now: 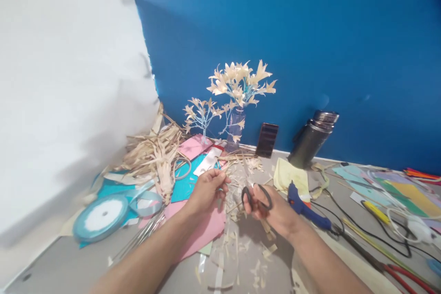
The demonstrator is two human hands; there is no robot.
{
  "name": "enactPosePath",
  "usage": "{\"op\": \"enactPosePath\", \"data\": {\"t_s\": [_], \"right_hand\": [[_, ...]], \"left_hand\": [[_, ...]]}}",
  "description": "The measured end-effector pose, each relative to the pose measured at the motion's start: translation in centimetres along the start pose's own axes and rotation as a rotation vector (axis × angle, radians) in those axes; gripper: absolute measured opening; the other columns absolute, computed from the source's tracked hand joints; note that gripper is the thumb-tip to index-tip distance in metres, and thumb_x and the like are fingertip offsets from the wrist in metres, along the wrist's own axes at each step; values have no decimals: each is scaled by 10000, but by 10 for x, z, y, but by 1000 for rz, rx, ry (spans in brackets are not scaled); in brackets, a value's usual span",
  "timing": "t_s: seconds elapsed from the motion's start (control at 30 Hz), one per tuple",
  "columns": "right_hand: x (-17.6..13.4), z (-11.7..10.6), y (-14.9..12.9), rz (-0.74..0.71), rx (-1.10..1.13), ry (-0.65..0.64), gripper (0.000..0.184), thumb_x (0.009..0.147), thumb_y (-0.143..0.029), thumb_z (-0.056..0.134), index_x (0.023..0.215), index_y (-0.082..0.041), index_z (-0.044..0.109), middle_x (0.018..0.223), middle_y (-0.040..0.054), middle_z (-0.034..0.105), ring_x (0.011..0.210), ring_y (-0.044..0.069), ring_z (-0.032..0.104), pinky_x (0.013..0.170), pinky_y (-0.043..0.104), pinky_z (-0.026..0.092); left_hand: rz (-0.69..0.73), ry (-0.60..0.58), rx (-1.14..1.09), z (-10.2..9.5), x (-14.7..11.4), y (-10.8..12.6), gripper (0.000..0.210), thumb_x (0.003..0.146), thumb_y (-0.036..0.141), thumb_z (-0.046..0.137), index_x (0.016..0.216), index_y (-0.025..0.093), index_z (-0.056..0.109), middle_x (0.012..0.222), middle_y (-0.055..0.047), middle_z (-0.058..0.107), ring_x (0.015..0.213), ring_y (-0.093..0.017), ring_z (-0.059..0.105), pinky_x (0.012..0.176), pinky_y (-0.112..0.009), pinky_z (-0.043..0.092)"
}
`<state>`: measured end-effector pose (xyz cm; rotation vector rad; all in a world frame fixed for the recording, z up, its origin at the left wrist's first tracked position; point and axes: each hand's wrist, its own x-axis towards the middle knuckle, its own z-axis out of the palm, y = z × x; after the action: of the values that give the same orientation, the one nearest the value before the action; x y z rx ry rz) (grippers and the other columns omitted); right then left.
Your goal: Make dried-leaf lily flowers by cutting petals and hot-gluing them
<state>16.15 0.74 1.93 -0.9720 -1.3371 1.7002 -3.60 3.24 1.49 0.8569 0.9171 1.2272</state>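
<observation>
My right hand is closed around a pair of scissors, with their black handle loops showing between the fingers and the blades mostly hidden. To its left, my left hand is pinched over the scrap-strewn tabletop; whatever sits between thumb and fingers is too small to make out. Pink paper and blue sheets lie under and beside that hand. Pale dried-husk scraps are scattered below both hands. Behind them, husk flowers on blue stems stand in a clear bottle.
On the left are a blue ribbon spool, metal wires and a heap of dried husks. Rightward lie a blue glue gun, long red-handled shears, a yellow cutter, a phone and a dark flask.
</observation>
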Motion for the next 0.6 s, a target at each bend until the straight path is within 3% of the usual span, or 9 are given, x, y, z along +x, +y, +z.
{"op": "enactPosePath", "data": {"t_s": [0.2, 0.6], "right_hand": [[-5, 9, 5, 30, 106, -126, 566, 803, -684, 644, 790, -118, 644, 627, 43, 613, 491, 76, 417, 487, 218, 295], [-3, 7, 5, 55, 44, -127, 562, 773, -682, 674, 757, -122, 633, 606, 36, 605, 472, 69, 399, 471, 213, 256]], "left_hand": [[25, 38, -84, -1, 0, -1, 321, 678, 363, 797, 672, 141, 565, 587, 5, 632, 408, -47, 489, 430, -166, 351], [113, 47, -47, 3, -3, 0, 312, 724, 389, 756, 741, 164, 541, 626, 16, 657, 405, -41, 467, 427, -167, 292]]}}
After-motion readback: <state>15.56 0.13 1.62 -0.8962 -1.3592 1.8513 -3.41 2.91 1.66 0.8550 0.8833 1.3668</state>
